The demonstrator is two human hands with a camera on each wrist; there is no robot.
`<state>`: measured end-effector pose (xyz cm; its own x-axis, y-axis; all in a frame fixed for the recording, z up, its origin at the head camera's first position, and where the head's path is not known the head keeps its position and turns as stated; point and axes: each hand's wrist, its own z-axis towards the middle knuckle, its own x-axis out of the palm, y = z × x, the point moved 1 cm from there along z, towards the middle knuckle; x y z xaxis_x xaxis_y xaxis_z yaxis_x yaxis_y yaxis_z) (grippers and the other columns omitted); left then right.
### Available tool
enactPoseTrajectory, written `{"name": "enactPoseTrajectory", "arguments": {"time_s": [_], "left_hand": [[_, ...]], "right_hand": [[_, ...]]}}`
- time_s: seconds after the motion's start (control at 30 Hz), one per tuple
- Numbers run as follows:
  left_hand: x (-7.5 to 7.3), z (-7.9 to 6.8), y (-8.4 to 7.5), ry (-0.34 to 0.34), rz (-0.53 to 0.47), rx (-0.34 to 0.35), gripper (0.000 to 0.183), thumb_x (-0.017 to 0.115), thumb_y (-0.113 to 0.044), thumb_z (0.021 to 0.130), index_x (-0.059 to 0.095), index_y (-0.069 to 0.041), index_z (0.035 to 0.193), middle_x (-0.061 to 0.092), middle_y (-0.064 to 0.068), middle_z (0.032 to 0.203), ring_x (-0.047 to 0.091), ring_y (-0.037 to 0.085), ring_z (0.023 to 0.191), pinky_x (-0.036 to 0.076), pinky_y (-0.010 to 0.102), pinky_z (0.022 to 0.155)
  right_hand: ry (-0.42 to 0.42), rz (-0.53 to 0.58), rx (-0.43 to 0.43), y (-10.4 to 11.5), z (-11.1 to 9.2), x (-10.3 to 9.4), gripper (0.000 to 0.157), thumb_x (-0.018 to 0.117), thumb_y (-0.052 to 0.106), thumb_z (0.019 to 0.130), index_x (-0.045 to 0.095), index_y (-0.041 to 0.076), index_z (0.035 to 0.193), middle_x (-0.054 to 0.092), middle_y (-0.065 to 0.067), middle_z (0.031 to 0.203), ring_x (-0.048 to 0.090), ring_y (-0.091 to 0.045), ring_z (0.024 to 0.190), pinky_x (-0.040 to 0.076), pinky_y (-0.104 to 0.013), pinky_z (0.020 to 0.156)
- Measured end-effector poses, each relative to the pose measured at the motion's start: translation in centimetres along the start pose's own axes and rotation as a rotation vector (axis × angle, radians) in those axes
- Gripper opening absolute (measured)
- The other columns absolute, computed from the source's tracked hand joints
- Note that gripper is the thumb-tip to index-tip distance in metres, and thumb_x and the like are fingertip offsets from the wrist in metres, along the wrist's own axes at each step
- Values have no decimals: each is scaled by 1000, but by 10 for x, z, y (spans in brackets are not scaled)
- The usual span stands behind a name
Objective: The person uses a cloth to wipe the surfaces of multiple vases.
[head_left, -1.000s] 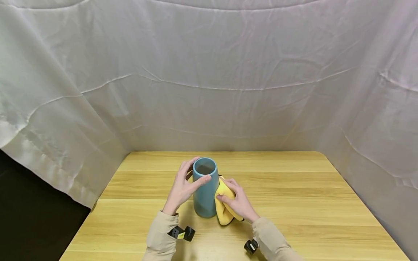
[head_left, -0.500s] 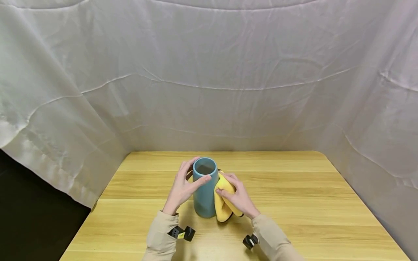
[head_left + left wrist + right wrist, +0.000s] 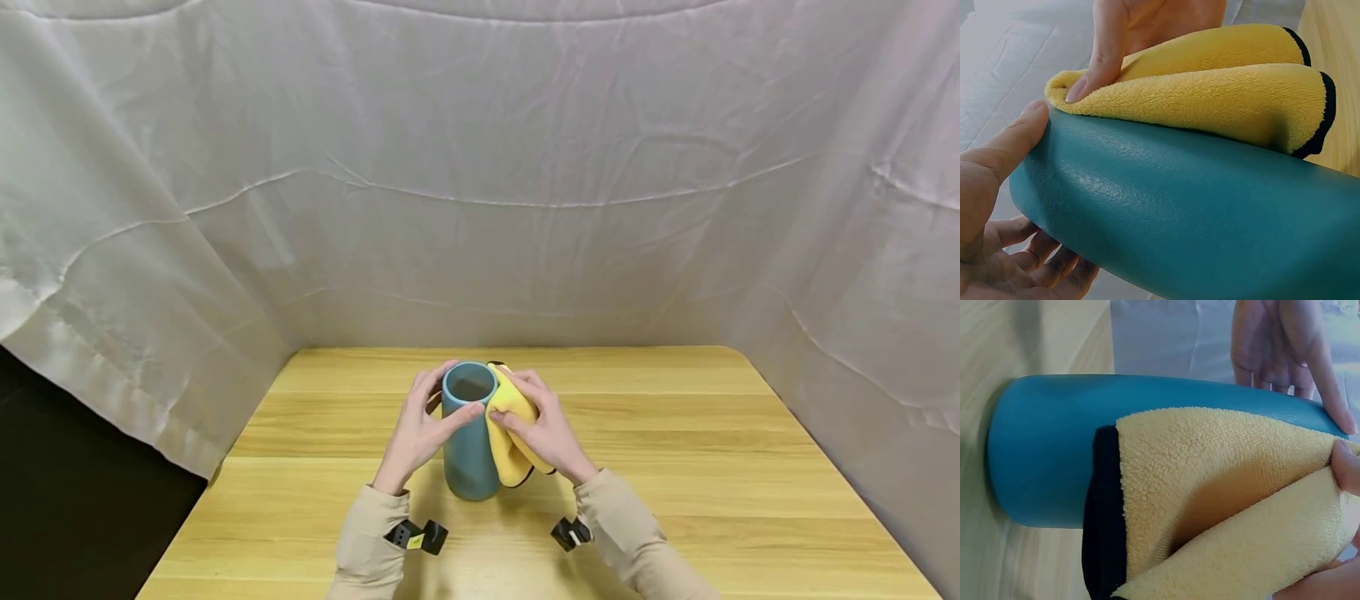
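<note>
A blue-teal vase (image 3: pixel 470 458), tall and round with an open top, stands upright on the wooden table. My left hand (image 3: pixel 418 433) grips it near the rim from the left, thumb across the front and fingers behind. My right hand (image 3: pixel 546 425) holds a yellow cloth (image 3: pixel 507 454) with dark edging against the vase's right side, close to the rim. In the left wrist view the folded cloth (image 3: pixel 1210 103) lies along the vase wall (image 3: pixel 1166 200), pinched under the right thumb. From the right wrist, the cloth (image 3: pixel 1210 462) covers part of the vase (image 3: pixel 1047 450).
The light wooden table (image 3: pixel 712 467) extends to both sides and behind the vase. A pale grey curtain (image 3: pixel 480 250) hangs along the back and sides. Small black cameras sit on both wrists, such as the left wrist camera (image 3: pixel 433 537).
My right hand has slid up the vase's right side with the yellow cloth, from about mid-height to near the rim. The left hand and vase have stayed nearly still.
</note>
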<state>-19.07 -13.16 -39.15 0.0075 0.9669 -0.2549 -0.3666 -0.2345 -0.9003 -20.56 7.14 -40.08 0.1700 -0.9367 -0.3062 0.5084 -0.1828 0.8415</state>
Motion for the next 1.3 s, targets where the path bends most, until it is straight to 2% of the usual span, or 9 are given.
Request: {"name": "enactPoseTrajectory", "arguments": {"time_s": [0.2,0.4,0.5,0.7,0.83,0.97,1.1,1.3], "left_hand": [[0,0,-1,-11,12,-8,68,81,-18,86,51,-11,146,53,14,126,55,30,127,42,53,116],[0,-1,-2,-11,15,-18,67,81,-18,86,51,-12,146,53,15,127,55,30,127,41,54,117],[0,-1,-1,-9,16,-15,67,80,-19,86,51,-13,146,53,15,127,54,30,128,41,54,117],[3,-3,-3,-32,50,0,67,80,-22,86,52,-13,145,53,14,126,55,29,126,41,54,117],[9,-5,-8,-103,150,-10,70,83,-33,82,54,-15,143,54,12,125,52,28,122,42,57,111],[17,-6,-14,-196,235,-35,75,86,-42,77,56,-15,140,51,10,125,50,27,118,44,52,101],[20,-5,-15,-244,231,-41,73,86,-39,77,58,-13,138,51,11,123,53,27,114,46,50,98],[12,-5,-13,-204,143,-15,72,86,-31,80,55,-11,142,59,12,127,59,29,116,49,51,106]], "right_hand": [[-6,-22,33,-14,-9,4,61,77,11,88,56,10,145,59,-14,123,56,-16,100,53,-23,82],[31,-48,157,-45,-26,10,60,77,13,88,56,10,144,60,-12,125,55,-14,105,51,-21,89],[40,-34,201,-53,-30,11,60,77,12,88,56,9,144,60,-12,125,54,-13,106,50,-20,91],[45,-19,198,-55,-32,12,60,76,12,88,56,9,144,59,-13,125,54,-13,106,51,-21,91],[42,-28,188,-55,-33,12,60,76,12,88,55,10,144,59,-13,124,53,-13,104,50,-21,90],[36,-38,168,-55,-34,12,60,77,13,88,56,10,144,60,-12,122,53,-12,103,50,-21,89],[38,-27,168,-55,-34,13,61,77,14,88,55,10,145,59,-12,124,53,-12,104,50,-20,90],[19,-19,185,-56,-35,14,59,77,15,88,57,11,144,60,-12,129,54,-14,109,49,-21,93]]}}
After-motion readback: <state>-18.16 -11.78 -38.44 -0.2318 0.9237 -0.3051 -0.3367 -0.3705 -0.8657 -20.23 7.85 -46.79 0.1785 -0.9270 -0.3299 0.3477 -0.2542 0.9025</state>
